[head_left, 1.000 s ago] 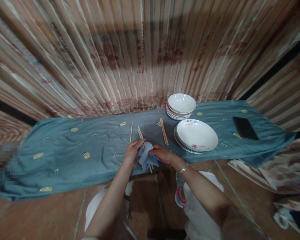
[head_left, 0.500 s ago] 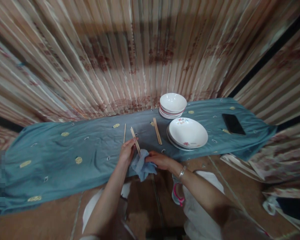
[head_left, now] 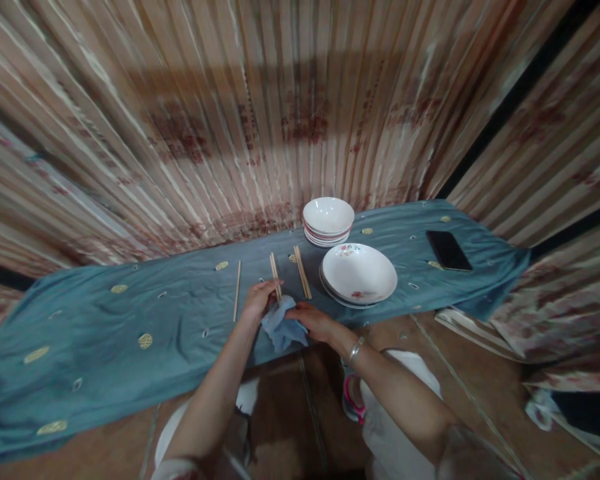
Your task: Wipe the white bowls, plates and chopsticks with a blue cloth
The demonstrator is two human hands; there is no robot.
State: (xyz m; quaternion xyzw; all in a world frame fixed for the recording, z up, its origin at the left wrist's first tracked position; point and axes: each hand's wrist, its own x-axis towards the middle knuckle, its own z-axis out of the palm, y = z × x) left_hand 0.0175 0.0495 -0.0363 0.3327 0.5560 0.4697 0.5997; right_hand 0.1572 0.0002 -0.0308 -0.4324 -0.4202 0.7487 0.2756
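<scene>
Between the fingers of my left hand (head_left: 263, 295) is a pair of wooden chopsticks (head_left: 275, 270), tips pointing away from me. A light blue cloth (head_left: 284, 328) wraps their near ends, and my right hand (head_left: 311, 321) is closed on it. A single chopstick (head_left: 237, 291) lies on the cloth-covered table left of my left hand. To the right of the held pair lies a small bundle of chopsticks (head_left: 303, 273), close to the plates.
Stacked white plates (head_left: 359, 273) stand right of the bundle, with a stack of white bowls (head_left: 329, 217) behind them. A black phone (head_left: 449, 251) lies near the right end of the teal tablecloth (head_left: 100, 347). Pleated curtains (head_left: 260, 133) hang behind and beside the table.
My hands have moved the held chopsticks closer to the bundle on the right. The camera view has shifted slightly to the right. The cloth still covers the near ends.
</scene>
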